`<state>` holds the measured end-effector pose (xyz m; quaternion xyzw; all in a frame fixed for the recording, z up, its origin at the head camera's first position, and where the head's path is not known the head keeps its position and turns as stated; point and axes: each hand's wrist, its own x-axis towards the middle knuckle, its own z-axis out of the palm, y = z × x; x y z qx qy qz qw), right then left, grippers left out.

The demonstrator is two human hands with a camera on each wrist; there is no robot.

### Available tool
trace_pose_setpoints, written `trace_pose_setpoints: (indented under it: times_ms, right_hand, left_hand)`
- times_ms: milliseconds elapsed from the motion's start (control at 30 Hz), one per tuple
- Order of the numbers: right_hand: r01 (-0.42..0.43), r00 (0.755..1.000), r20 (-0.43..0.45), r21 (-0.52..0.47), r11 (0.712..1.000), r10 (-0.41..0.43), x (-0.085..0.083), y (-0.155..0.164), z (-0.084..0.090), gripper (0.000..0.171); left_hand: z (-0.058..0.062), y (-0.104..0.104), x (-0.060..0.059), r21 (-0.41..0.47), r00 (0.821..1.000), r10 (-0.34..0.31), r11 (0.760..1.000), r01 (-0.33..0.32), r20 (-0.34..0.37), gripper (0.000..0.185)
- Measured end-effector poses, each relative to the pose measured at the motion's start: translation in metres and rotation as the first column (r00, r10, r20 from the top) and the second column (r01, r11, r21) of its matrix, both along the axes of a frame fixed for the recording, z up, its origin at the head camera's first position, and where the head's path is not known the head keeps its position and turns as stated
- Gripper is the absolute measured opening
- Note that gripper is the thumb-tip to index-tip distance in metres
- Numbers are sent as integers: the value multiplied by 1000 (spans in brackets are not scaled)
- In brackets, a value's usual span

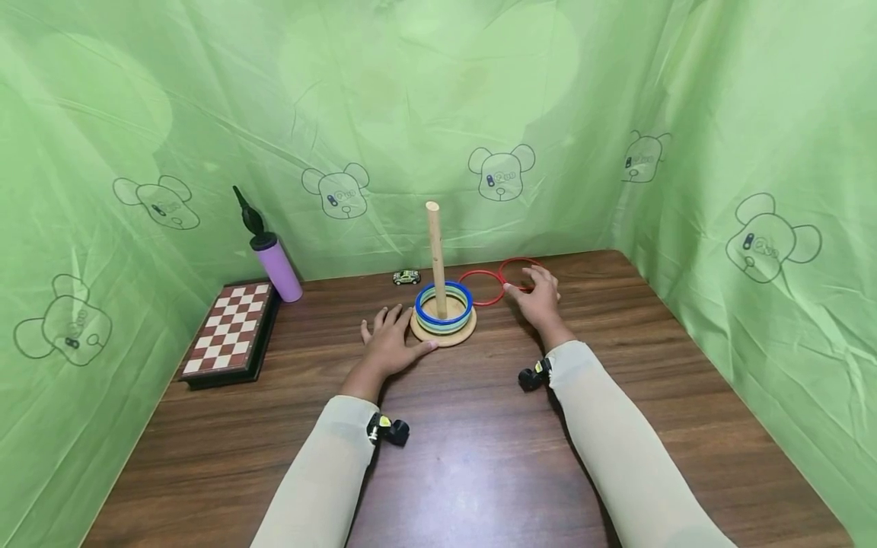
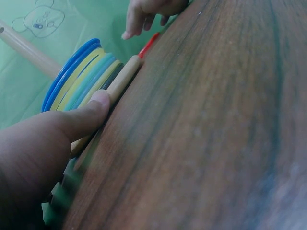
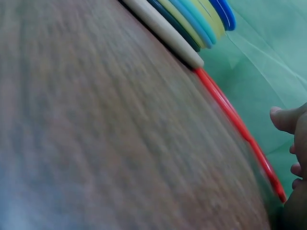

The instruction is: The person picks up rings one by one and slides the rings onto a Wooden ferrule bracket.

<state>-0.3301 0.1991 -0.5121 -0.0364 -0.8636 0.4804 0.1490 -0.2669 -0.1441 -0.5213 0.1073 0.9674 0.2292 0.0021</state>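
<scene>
A wooden peg stands upright on a round wooden base. Around its foot lies a stack of coloured rings, blue on top with yellow, light blue and dark ones below. My left hand is at the base's left side, fingers spread, and its thumb touches the base's near edge. Two red rings lie flat to the right of the base, a nearer one and a farther one. My right hand hovers over the farther ring, thumb apart from the other fingers, with nothing seen in its grasp.
A small toy car sits behind the base, to its left. Farther left are a checkered board box and a purple hand pump standing beside it. Green cloth hangs along the table's back and sides.
</scene>
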Motion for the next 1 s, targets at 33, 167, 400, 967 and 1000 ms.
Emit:
trace_pose_setpoints:
  times_ms: [33, 167, 400, 967, 1000]
  right_hand:
    - [0, 1000, 7, -4, 1000, 0, -1, 1, 0, 68]
    - [-1, 1000, 15, 5, 1000, 1, -4, 7, -1, 67]
    - [35, 999, 24, 18, 999, -36, -9, 19, -2, 68]
    - [0, 990, 138, 160, 987, -23, -20, 28, -2, 80]
    - [0, 988, 152, 169, 986, -26, -22, 28, -2, 82]
  left_hand:
    - [0, 0, 0, 1, 1000, 0, 1000, 0, 0, 106]
    - [1, 1, -1, -3, 1000, 3, 1000, -3, 1, 106]
    - [1, 1, 0, -5, 1000, 8, 1000, -8, 3, 106]
    - [2, 2, 1, -10, 1000, 12, 1000, -12, 4, 106]
    - [2, 2, 1, -10, 1000, 13, 1000, -13, 3, 106]
